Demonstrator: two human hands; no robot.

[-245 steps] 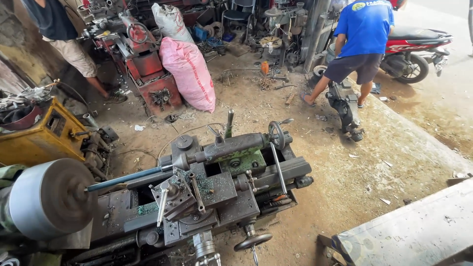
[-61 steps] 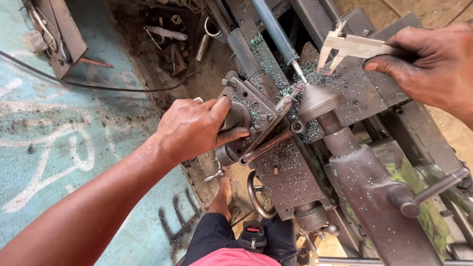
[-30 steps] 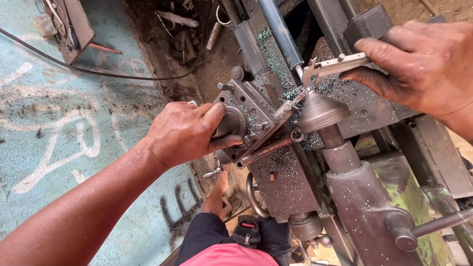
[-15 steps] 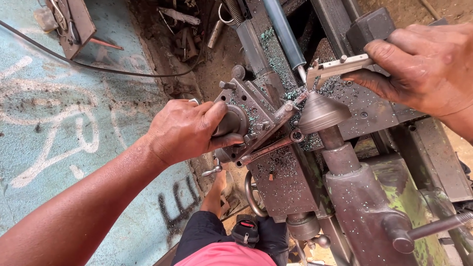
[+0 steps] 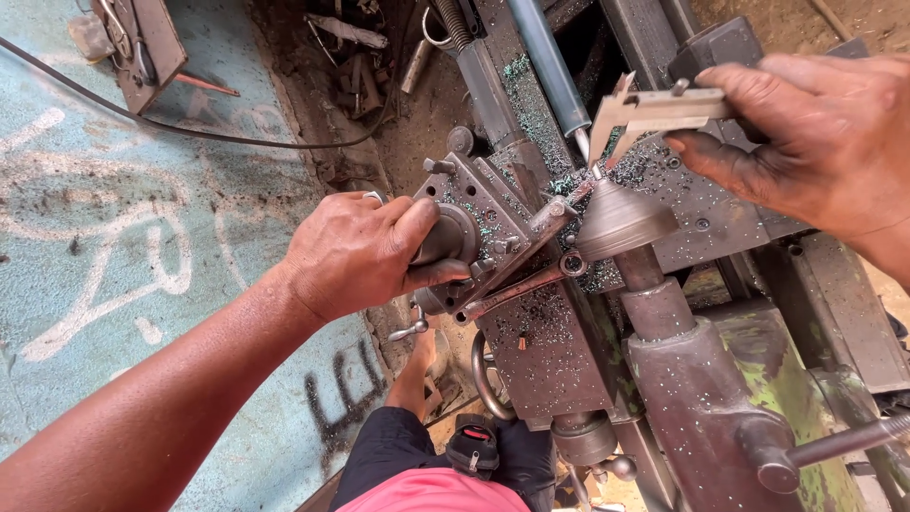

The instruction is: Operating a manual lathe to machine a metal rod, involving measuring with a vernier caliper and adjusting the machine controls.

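A: Looking at the lathe (image 5: 569, 379) from above. Left hand (image 5: 355, 251) is wrapped around the round handwheel (image 5: 445, 237) on the left side of the tool post block (image 5: 483, 209); fingers curled closed over the rim, thumb on top.

B: Right hand?

A: Right hand (image 5: 815, 142) is at the far right, fingers pinched closed on the beam of a metal caliper (image 5: 654, 109). Caliper jaws point down-left, tips just beside the thin end of the grey steel bar (image 5: 555, 76), where it meets the cone-shaped centre (image 5: 621, 223). Can't tell if the jaws actually touch the bar.

B: Where's the centre sitting?

A: On the tailstock spindle (image 5: 654, 303), which runs near-right into the green-painted tailstock body (image 5: 720, 408). Cone tip faces far, toward the bar end.

B: Anything else around?

A: Metal chips all over the carriage and cross slide. Long wrench-like handle (image 5: 517, 289) lies diagonally across the tool post. Black cable (image 5: 190, 133) runs across the blue painted floor (image 5: 114, 246) on the left. Person's foot (image 5: 422, 365) shows below the carriage.
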